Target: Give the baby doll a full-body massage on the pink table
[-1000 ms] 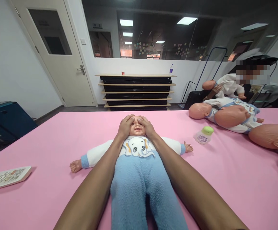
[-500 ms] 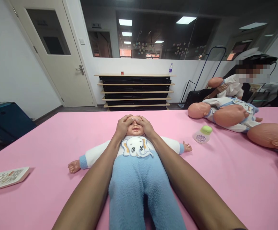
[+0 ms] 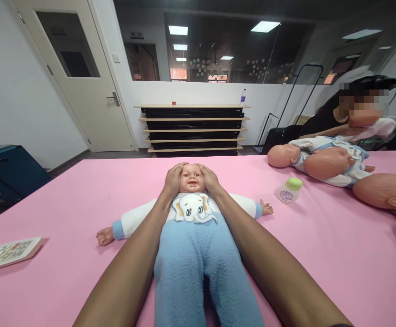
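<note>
A baby doll [image 3: 199,250] lies on its back on the pink table, arms spread and feet toward me. It wears a blue and white fleece suit with an elephant face on the chest. My left hand [image 3: 175,177] cups the left side of the doll's head [image 3: 192,178], fingers curved up toward the crown. On the opposite side my right hand [image 3: 210,178] is cupped around the head in the same way. The doll's face shows between my hands, while the fingertips are partly hidden at the top of the head.
A bottle with a green cap [image 3: 288,190] stands on the pink table [image 3: 64,195], right of the doll. Several other dolls [image 3: 329,162] lie farther right. A white printed box-like object [image 3: 10,254] is at the left edge. Behind the table, a person [image 3: 327,118] holds another doll.
My hands have parted from over the doll's eyes and forehead to the sides of its head, uncovering the face. The person at the back right has shifted with the doll they hold.
</note>
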`<state>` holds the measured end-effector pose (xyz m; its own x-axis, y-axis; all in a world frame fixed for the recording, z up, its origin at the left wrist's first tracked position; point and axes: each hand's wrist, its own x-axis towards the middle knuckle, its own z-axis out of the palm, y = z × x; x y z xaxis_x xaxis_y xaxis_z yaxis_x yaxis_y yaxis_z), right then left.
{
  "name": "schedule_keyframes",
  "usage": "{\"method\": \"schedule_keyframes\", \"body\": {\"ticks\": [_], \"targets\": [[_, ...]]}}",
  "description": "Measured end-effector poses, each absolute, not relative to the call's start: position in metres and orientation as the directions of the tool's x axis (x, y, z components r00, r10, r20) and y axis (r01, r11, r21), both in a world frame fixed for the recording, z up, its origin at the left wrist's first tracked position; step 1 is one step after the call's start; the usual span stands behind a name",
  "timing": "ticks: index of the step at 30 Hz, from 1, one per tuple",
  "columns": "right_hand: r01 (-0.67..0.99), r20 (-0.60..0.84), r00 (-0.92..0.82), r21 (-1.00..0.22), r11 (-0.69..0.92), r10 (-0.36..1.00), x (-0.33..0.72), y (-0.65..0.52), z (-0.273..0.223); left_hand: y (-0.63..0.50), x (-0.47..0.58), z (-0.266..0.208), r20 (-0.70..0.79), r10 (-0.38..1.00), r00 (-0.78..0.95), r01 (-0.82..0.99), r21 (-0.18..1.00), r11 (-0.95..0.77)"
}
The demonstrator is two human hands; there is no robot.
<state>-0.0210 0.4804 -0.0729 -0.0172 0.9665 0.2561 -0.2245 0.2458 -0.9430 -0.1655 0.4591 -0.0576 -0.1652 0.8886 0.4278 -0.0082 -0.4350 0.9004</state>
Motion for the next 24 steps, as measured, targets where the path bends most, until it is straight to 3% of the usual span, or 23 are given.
{"method": "schedule_keyframes", "body": {"ticks": [12,24], "targets": [[-0.230,0.273,-0.160,-0.945,0.233,0.949,-0.019,0.466,-0.068,0.450,-0.168,-0.056,0.340,0.937,-0.079,-0.102,0.932,-0.347],[-0.299,0.245,-0.075,-0.930,0.212,0.967,-0.023,0.475,-0.071,0.461,-0.167,-0.063,0.407,0.900,-0.155,-0.069,0.905,-0.421]]}}
